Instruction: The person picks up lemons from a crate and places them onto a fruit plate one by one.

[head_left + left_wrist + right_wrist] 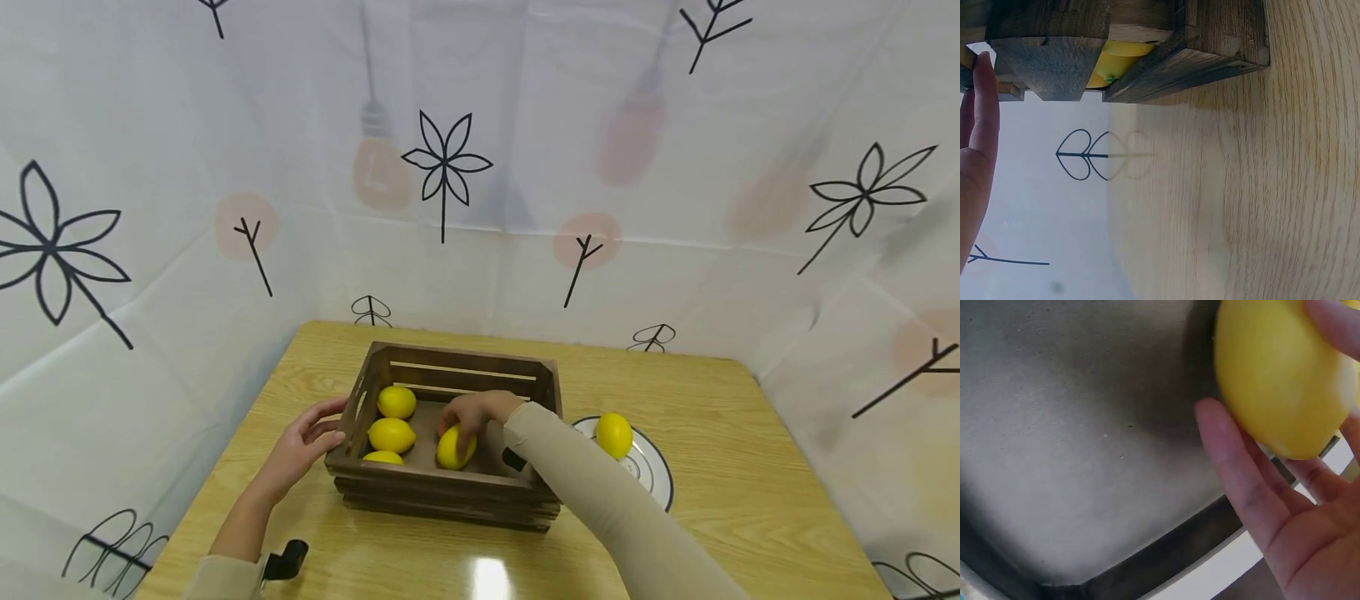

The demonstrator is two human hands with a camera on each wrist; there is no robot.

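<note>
Two hands are working at a wooden crate [450,487] on the table [750,500]: the right hand [472,414] is grasping a lemon [454,447] inside it, while the left hand [303,446], fingers relaxed, is touching its left end.

A dark, rough-sawn wooden crate [450,487] sits on a glossy, pale wood-grain worktop [750,467]; smooth, matt yellow lemons [392,434] inside, creased printed cloth [525,167] behind.

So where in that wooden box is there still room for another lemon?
The crate is free along its right part and back, between the lemon in the right hand and the right wall. Its left side is crowded: three lemons in a row.
</note>
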